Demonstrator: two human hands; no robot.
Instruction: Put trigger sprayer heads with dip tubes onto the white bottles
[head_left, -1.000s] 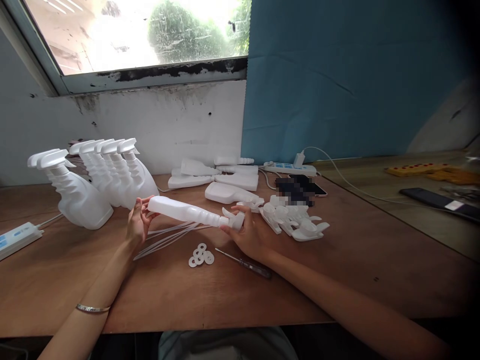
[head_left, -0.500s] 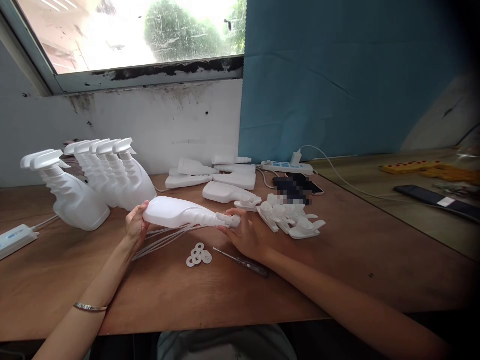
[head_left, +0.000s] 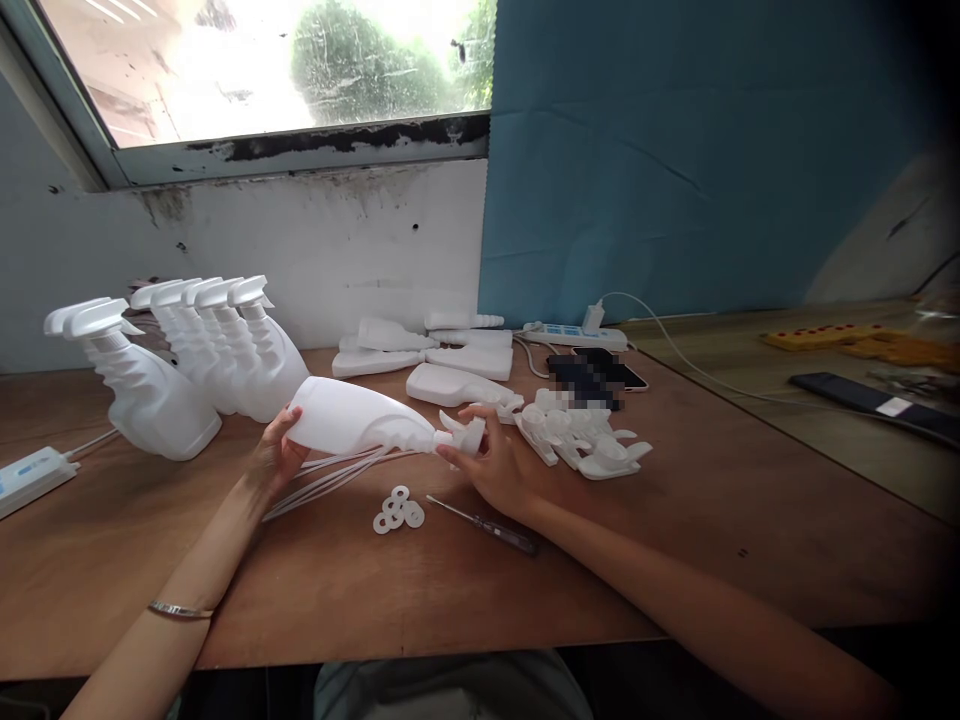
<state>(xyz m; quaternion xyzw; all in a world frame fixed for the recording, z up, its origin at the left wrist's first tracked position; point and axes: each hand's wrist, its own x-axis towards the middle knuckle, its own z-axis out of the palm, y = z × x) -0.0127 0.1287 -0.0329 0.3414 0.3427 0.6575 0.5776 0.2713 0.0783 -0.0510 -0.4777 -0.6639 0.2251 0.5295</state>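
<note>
A white plastic spray bottle (head_left: 360,415) lies sideways in the air above the table, between both hands. My left hand (head_left: 281,455) is wrapped round its base end. At the neck end, my right hand (head_left: 499,465) grips the white trigger spray head (head_left: 465,437), its fingers covering part of it. Below the bottle are thin white tubes (head_left: 322,485) and several white ring washers (head_left: 397,508). A screwdriver (head_left: 487,525) rests just under my right hand. Several loose spray heads (head_left: 581,435) lie to the right of that hand.
Several upright bottles with spray heads (head_left: 217,345) stand at the left. Headless bottles (head_left: 457,355) lie at the back near a power strip (head_left: 574,335) and dark phones (head_left: 600,370). Another power strip (head_left: 34,480) sits at the left edge.
The bottle has turned about its long axis, showing its broad side now. The spray head has turned with its trigger up. Both hands keep their places at the two ends.
</note>
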